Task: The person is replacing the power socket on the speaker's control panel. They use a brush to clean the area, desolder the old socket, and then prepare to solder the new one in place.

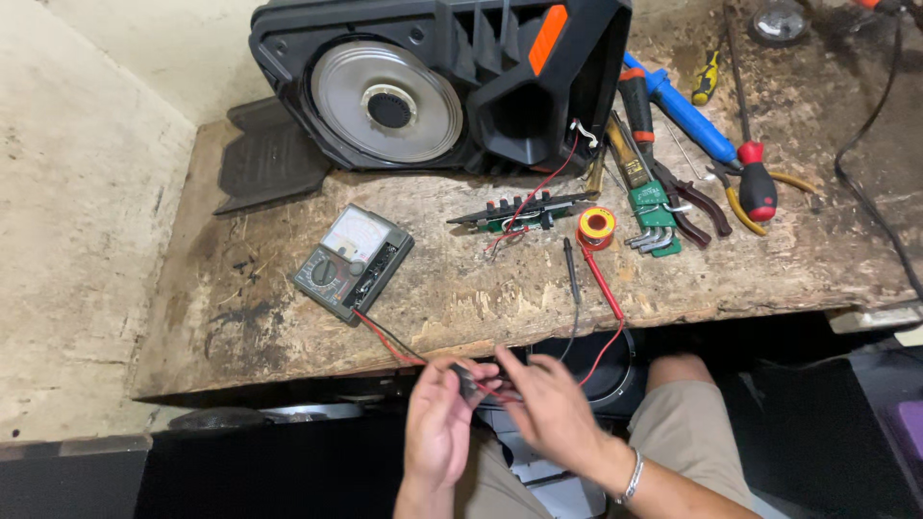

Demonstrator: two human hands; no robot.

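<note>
Below the bench's front edge, my left hand (437, 423) and my right hand (550, 408) meet around a small dark part (471, 381) where red and black wires run. Both hands pinch it; I cannot tell what it is. The wires lead up to an analogue multimeter (352, 261) lying on the worn wooden bench (288, 327). A black probe (571, 269) and a red probe (601, 274) lie on the bench to the right. A silver bracelet is on my right wrist.
A black and orange speaker cabinet (442, 82) lies at the back with a green circuit board (519, 211) wired to it. A solder spool (596, 226), hex keys (656, 235), pliers (692, 202) and screwdrivers (755, 178) sit at right. A wall is at left.
</note>
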